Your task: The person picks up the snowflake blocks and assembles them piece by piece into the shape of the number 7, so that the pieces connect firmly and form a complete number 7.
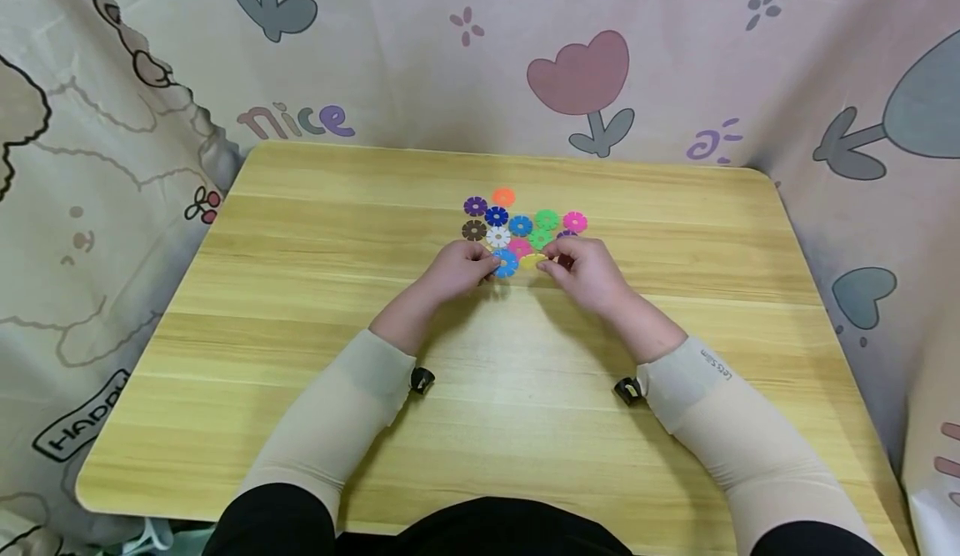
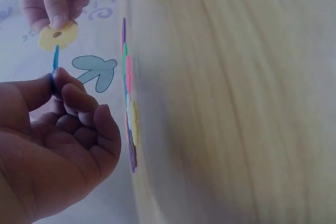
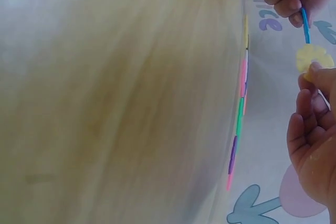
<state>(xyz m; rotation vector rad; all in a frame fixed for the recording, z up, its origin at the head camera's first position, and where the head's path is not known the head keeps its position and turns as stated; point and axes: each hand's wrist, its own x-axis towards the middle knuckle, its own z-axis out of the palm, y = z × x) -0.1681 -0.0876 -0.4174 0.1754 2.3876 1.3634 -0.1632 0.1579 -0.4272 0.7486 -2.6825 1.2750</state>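
In the head view my left hand (image 1: 459, 269) pinches a blue notched plastic disc (image 1: 506, 263) between thumb and fingertips. My right hand (image 1: 588, 274) pinches a yellow notched disc (image 1: 533, 261) by its edge. Both discs are held above the table, close together. The left wrist view has the blue disc (image 2: 55, 59) edge-on and the yellow disc (image 2: 48, 39) face-on, roughly at right angles. Their rims meet or nearly meet in the right wrist view, at the yellow disc (image 3: 310, 55); whether they are slotted together I cannot tell.
Several loose discs lie flat behind the hands, among them an orange disc (image 1: 503, 197), a white disc (image 1: 498, 237), a brown disc (image 1: 474, 230) and a pink disc (image 1: 575, 222). The right hand partly hides some. A patterned curtain (image 1: 420, 64) hangs behind the wooden table (image 1: 300, 231).
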